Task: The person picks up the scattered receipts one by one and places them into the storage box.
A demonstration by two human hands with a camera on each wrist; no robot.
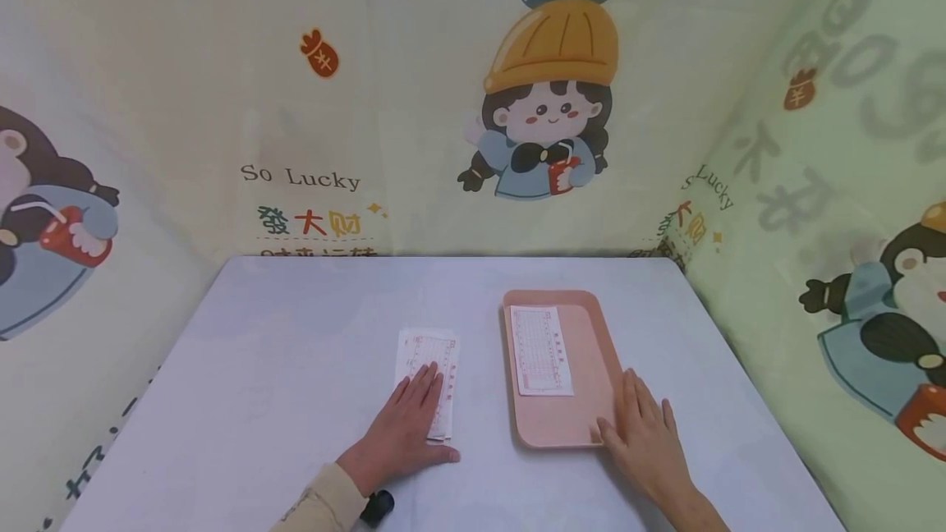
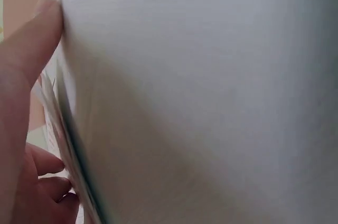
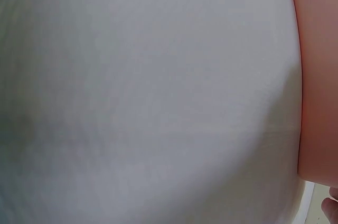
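In the head view my left hand [image 1: 402, 425] lies with fingers extended over a small stack of printed paper slips [image 1: 432, 345], thumb spread out to the right. The left wrist view shows the stack's layered edge [image 2: 68, 150] from the side, with fingertips [image 2: 55, 187] resting on top. A pink rectangular tray [image 1: 550, 425] stands to the right of the stack. One printed slip [image 1: 542, 351] lies in its upper left part. My right hand [image 1: 650, 442] is at the tray's right edge, fingers straight, thumb by the lower right corner.
Everything stands on a white table [image 1: 296, 335]. Behind it hangs a pale printed cloth [image 1: 421, 105] with cartoon figures, and similar cloth runs along both sides. A black round object [image 1: 378, 507] shows at my left wrist.
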